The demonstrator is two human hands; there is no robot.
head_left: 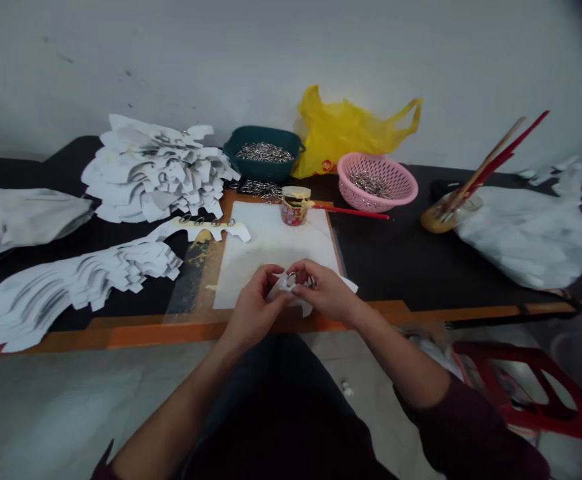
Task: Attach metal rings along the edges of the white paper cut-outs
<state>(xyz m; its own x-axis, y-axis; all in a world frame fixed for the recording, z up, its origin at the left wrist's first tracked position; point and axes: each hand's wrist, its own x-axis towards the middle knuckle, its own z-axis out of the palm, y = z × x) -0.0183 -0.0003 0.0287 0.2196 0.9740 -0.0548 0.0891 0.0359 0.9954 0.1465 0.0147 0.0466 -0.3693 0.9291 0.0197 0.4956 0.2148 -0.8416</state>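
Both hands meet over the near edge of a white sheet on the table. Between them is a white cut-out piece with small metal rings at its edge. My left hand pinches the piece from the left. From the right, my right hand has its fingers closed on the piece beside a ring; its fingertips partly hide the rings. Farther back on the sheet stands a small glue-smeared tub, with a red-handled brush lying across its right side.
Stacked white cut-outs and a fanned row lie left, near one ringed cut-out. Behind are a green basin of rings, a pink basket and a yellow bag. A brush jar and white bag stand right.
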